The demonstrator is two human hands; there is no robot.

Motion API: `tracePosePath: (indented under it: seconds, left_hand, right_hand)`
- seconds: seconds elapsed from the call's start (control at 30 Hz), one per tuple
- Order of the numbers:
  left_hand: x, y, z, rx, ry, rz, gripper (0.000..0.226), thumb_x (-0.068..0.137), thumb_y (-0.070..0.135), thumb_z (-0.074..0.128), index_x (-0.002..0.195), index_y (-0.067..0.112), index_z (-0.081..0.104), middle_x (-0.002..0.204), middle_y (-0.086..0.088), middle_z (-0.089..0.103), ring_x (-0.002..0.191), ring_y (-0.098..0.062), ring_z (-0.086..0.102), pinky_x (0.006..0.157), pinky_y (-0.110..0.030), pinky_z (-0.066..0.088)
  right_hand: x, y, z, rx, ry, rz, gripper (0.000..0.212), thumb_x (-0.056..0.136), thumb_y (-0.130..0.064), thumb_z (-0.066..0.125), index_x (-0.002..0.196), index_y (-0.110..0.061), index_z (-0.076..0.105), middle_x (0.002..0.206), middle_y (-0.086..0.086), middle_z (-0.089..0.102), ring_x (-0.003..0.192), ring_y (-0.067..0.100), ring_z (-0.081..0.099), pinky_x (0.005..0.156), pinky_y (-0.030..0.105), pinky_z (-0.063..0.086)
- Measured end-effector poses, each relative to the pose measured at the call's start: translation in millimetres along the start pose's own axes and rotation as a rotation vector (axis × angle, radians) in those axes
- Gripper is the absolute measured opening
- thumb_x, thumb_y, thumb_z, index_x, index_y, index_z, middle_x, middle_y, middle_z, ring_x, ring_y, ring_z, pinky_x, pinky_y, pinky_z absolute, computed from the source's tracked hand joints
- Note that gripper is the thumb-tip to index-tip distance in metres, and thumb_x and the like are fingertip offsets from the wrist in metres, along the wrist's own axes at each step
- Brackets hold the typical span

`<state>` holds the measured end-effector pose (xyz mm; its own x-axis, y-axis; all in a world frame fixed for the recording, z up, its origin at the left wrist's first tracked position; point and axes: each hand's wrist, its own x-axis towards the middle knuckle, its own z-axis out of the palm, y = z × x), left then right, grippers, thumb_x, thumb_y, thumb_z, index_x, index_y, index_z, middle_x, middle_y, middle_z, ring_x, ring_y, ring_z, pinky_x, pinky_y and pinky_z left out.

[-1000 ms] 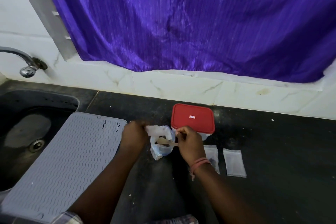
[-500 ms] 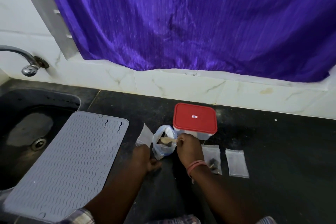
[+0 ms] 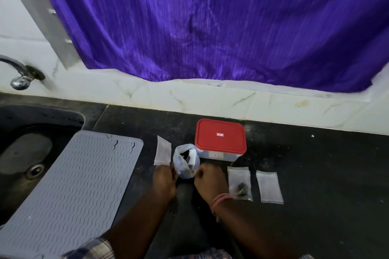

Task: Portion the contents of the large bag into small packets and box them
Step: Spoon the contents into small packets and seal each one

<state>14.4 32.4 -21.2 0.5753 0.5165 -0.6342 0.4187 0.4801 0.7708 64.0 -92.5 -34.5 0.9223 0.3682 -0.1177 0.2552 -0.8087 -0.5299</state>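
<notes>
Near the back edge of the black stone counter, my left hand pinches an empty clear packet, now lifted upright. My right hand, fingers curled, has drawn back beside the bluish plastic bag; whether it holds the spoon I cannot tell, so filling comes next.

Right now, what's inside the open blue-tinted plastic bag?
Inside the open blue-tinted plastic bag, dark clumps and a pale strip show near the bottom. Crumpled plastic hides the rest, so I can't identify them.

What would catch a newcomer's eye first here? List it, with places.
The purple curtain fills the wall above the counter. Below it, a red-lidded box stands on the dark counter. Just in front, the left hand holds up a small packet beside the open bag, with the right hand at the bag's other side.
</notes>
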Motion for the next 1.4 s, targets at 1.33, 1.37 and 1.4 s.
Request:
tracePosePath:
  seconds: [1.33, 1.37, 1.4]
  left_hand:
    - [41, -15, -5, 0.162, 0.095, -0.017, 0.013, 0.103, 0.011, 0.051, 0.11, 0.004, 0.06, 0.095, -0.009, 0.061, 0.085, -0.019, 0.057, 0.095, -0.042, 0.045]
    - [43, -17, -6, 0.118, 0.066, -0.019, 0.014, 0.105, 0.014, 0.047, 0.111, 0.009, 0.058, 0.095, -0.004, 0.059, 0.083, -0.015, 0.055, 0.094, -0.041, 0.044]
    - [43, -17, -8, 0.097, 0.059, -0.018, 0.013, 0.105, 0.015, 0.047, 0.108, 0.011, 0.059, 0.095, -0.004, 0.059, 0.082, -0.015, 0.055, 0.093, -0.039, 0.044]
  right_hand:
    - [12, -8, 15, 0.212, -0.012, 0.111, 0.007, 0.087, -0.02, 0.067, 0.085, -0.021, 0.073, 0.083, -0.007, 0.071, 0.077, 0.006, 0.065, 0.078, 0.027, 0.056]
    - [13, -6, 17, 0.255, -0.022, 0.143, 0.008, 0.088, -0.019, 0.067, 0.086, -0.02, 0.075, 0.084, -0.006, 0.073, 0.078, 0.007, 0.066, 0.079, 0.027, 0.056]
    - [13, -5, 18, 0.287, -0.041, 0.165, 0.01, 0.088, -0.018, 0.066, 0.088, -0.02, 0.075, 0.086, -0.006, 0.073, 0.08, 0.007, 0.066, 0.08, 0.026, 0.055]
